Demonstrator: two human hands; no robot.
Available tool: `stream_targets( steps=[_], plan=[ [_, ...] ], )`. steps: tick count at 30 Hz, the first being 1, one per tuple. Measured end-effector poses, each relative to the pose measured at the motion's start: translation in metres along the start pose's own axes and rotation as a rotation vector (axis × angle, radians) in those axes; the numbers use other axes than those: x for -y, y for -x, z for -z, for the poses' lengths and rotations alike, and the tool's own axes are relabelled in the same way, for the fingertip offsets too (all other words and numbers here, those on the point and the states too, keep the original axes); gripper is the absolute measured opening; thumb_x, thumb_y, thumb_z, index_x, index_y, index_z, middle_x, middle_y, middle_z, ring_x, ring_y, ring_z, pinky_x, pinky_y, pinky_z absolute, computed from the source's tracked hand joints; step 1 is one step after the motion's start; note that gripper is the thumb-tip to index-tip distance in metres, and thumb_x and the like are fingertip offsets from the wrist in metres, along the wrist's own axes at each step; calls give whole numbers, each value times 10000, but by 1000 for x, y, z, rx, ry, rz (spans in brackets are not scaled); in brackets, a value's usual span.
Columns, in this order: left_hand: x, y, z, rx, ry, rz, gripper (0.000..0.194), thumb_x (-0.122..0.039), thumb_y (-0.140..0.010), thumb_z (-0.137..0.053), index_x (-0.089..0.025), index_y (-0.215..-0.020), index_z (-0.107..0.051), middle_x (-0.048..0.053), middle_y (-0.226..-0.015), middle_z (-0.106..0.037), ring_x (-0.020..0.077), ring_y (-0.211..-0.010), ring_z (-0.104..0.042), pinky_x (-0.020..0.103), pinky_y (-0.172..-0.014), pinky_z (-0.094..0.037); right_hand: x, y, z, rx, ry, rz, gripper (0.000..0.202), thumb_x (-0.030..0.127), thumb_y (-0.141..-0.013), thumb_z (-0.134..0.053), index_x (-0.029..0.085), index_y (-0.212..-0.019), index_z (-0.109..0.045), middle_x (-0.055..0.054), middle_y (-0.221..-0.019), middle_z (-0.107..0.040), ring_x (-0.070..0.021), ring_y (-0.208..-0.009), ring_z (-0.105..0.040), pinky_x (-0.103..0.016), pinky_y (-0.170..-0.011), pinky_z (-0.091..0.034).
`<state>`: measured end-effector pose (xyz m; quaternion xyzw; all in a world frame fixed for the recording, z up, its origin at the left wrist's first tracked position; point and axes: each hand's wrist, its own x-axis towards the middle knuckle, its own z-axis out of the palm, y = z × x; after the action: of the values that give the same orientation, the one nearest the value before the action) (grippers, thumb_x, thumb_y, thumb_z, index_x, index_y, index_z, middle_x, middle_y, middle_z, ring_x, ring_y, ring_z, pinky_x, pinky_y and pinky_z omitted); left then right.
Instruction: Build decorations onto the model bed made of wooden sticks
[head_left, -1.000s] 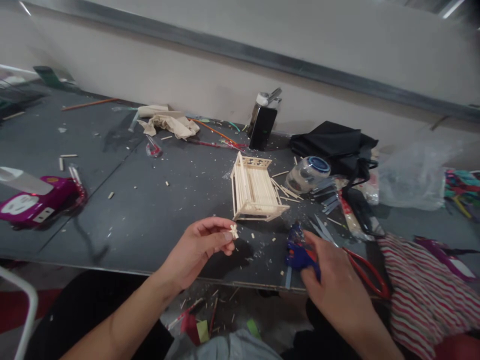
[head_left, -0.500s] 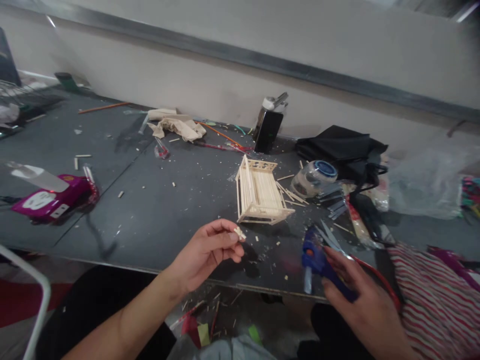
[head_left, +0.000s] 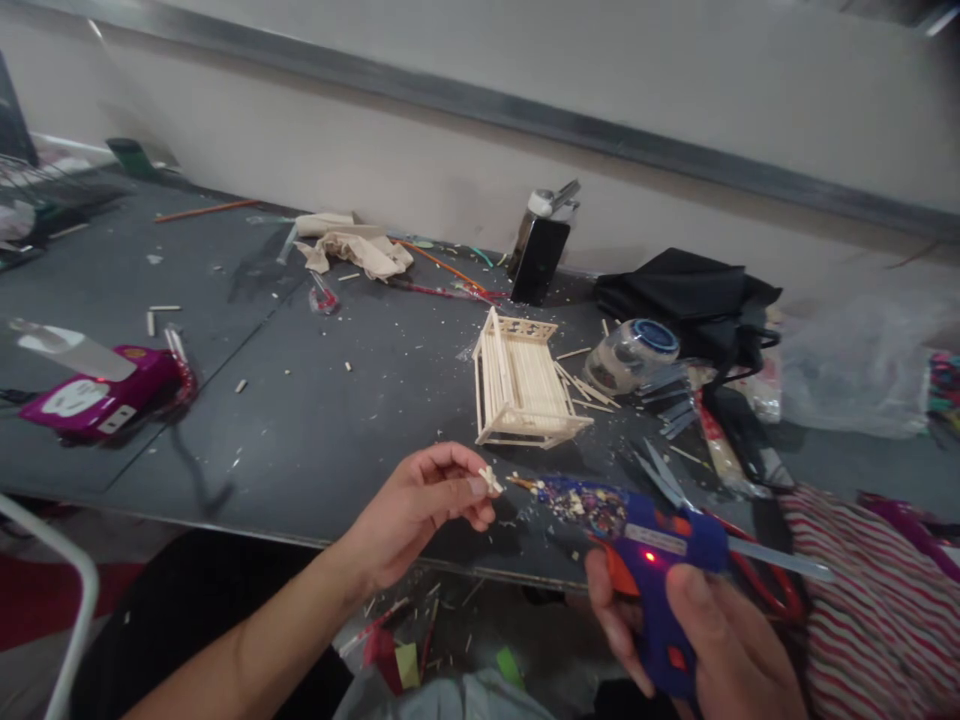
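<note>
Between the thumb and fingers of my left hand (head_left: 431, 505) is a small cross-shaped piece of pale wooden sticks (head_left: 490, 481). My right hand (head_left: 712, 630) is wrapped round the handle of a blue hot glue gun (head_left: 652, 550), its red light lit and a glue stick poking out of the back. The gun's nozzle points left, close to the little wooden piece; a small gap shows between them. Just beyond my hands stands a miniature slatted bed frame (head_left: 521, 380) made of pale sticks.
Scissors (head_left: 667, 475) with red handles lie behind the glue gun. Loose sticks (head_left: 589, 390) and a jar with a blue lid (head_left: 634, 355) are right of the frame. A phone (head_left: 540, 260) leans near the wall, and a purple device (head_left: 105, 390) sits at left.
My right hand has turned the glue gun upright, and its nozzle now points left at the wooden piece. My left hand has shifted slightly to the right.
</note>
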<state>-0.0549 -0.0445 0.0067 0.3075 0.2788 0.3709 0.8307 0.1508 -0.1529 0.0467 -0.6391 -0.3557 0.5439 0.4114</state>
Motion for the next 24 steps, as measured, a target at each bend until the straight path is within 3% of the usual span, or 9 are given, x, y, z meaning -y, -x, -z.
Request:
stream_targets(
  steps=[5,10,18,24],
  plan=[
    [0,1,-1,-12,-20,-11,128,-187,-739,-727,-137,-808,-631,27,-676,-648,119,-611,-606,243,-614,-470,-5,-1,0,-43,-6,29,428,590,-836,-476,203,-774,-646,-65,-659,-597,-151,-480,-472,-267,-414,-382],
    [1,1,-1,-15,-37,-12,145,-203,-730,-735,-135,-808,-633,28,-674,-647,117,-612,-600,247,-621,-470,-5,-1,1,-2,46,55,446,603,-839,-465,210,-714,-634,-24,-542,-493,-144,-473,-440,-255,-420,-360],
    [2,1,-1,-5,-64,-24,135,-206,-738,-731,-132,-806,-641,32,-674,-649,113,-616,-597,240,-627,-473,-1,-1,-3,-77,210,140,526,637,-857,-374,222,-644,-618,-44,-508,-486,-170,-427,-463,-280,-370,-406],
    [2,0,0,-15,-73,-24,132,-209,-735,-732,-140,-806,-645,32,-670,-652,114,-611,-596,240,-626,-465,0,-1,-1,-48,187,98,503,637,-840,-418,222,-648,-627,-51,-530,-510,-179,-443,-488,-299,-398,-417]
  ],
)
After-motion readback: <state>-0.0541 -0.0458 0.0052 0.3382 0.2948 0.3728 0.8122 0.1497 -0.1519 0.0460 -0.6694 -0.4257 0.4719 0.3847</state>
